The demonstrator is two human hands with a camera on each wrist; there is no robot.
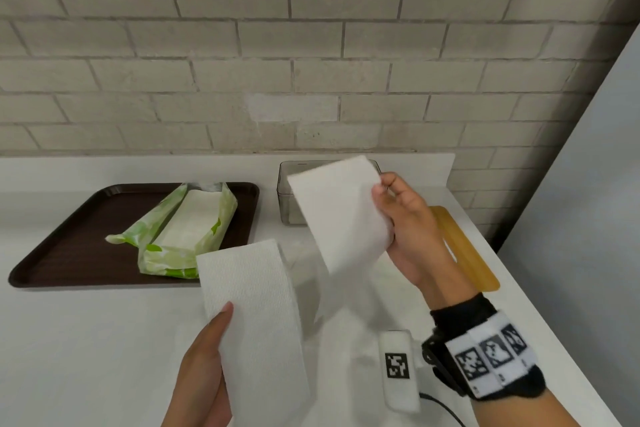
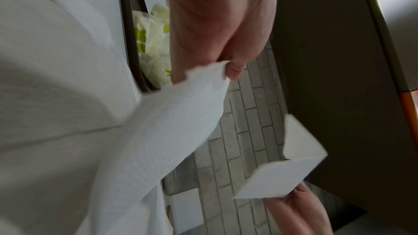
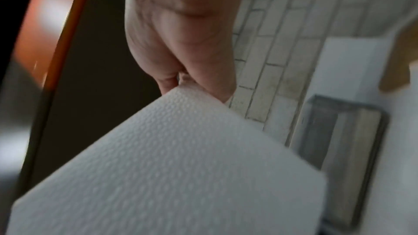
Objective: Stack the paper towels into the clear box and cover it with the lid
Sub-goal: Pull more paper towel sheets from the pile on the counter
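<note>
The right hand (image 1: 412, 229) pinches one edge of a white paper towel (image 1: 341, 211), thumb on the near face and fingers behind it, holding the sheet up in the air in front of the clear box (image 1: 294, 191). The right wrist view shows the same pinch at the sheet's corner, the embossed dots plain on the paper. The left hand (image 1: 204, 367) grips a second towel (image 1: 252, 315) low in the frame, thumb pressed on its front face; this sheet stands upright and runs up and away from the hand. The two sheets are near each other but apart at their upper parts; whether they join lower down cannot be told.

The box sits on the white counter (image 1: 86, 340) against the brick wall (image 1: 311, 45), partly hidden behind the right-hand sheet. Its top is open. What lies inside cannot be told from the head view; the right wrist view looks down into it, but it is blurred.

Right of the box, behind the right hand and forearm, a tan lid (image 1: 464, 246) lies flat on the counter.

Left of the box a dark brown tray (image 1: 62, 246) holds a green-and-white pack (image 1: 162, 250), torn open along its top, with a stack of white towels (image 1: 194, 218) lying inside it.
</note>
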